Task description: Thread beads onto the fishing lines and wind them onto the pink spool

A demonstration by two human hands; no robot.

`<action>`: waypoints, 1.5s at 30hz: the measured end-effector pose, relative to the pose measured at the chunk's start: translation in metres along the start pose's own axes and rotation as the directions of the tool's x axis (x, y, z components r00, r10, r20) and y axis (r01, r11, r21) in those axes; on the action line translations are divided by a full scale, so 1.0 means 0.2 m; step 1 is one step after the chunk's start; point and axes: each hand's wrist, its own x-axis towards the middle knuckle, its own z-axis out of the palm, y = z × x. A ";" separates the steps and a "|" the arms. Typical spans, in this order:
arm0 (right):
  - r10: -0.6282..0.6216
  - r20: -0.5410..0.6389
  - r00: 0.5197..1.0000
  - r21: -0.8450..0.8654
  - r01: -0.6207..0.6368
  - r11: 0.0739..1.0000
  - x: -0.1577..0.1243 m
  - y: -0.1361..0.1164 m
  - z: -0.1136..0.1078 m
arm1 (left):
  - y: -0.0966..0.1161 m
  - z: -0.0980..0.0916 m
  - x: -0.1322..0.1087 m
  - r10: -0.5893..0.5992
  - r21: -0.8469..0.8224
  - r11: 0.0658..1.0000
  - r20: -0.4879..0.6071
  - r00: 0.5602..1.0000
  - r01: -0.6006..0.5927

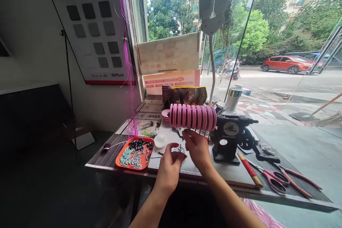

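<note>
My left hand (170, 165) is cupped over the table's front edge and holds a small pile of silvery metal bits (178, 149) in its fingers. My right hand (197, 148) is just to the right of it, fingers pinched together under a row of pink spools (192, 117) mounted on a black winding machine (231, 138). Thin lines hang from the spools toward my right fingers; what they pinch is too small to name.
An orange tray (119, 158) of small metal parts lies at the left. Red-handled scissors (275, 181) and pliers (299, 180) lie at the right. A white dish (160, 141), stacked spools (166, 92), a steel cup (233, 98) and a lamp stem (212, 67) stand behind.
</note>
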 end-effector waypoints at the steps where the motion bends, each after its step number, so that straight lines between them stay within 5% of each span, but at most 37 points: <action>1: 0.017 -0.007 1.000 0.076 -0.016 0.997 0.00 0.00 0.00 | 0.01 0.00 -0.01 0.022 0.077 0.997 0.001 1.000 -0.022; 5: 0.020 0.065 0.998 0.288 -0.038 0.957 -0.03 -0.04 -0.08 | 0.08 -0.01 -0.04 0.239 0.390 0.902 -0.088 0.967 -0.188; 8: 0.054 0.149 0.987 0.382 -0.107 0.918 -0.04 -0.09 -0.15 | 0.12 0.02 -0.02 0.322 0.332 0.900 -0.069 0.944 -0.283; 12: 0.135 0.230 0.964 0.463 -0.231 0.856 -0.04 -0.11 -0.16 | 0.12 0.08 0.03 0.134 -0.130 0.984 0.116 0.984 -0.119; 19: 0.146 0.370 0.918 0.560 -0.346 0.753 -0.05 -0.06 -0.12 | 0.10 0.07 -0.04 -0.137 -0.544 0.794 0.275 0.952 0.271; 26: 0.115 0.464 0.878 0.634 -0.420 0.649 -0.07 -0.09 -0.13 | 0.05 0.03 -0.19 -0.256 -0.559 0.726 0.320 0.912 0.400; 45: 0.136 0.436 0.889 0.608 -0.403 0.685 -0.07 -0.05 -0.14 | -0.12 -0.03 -0.41 -0.450 -0.508 0.646 0.348 0.822 0.569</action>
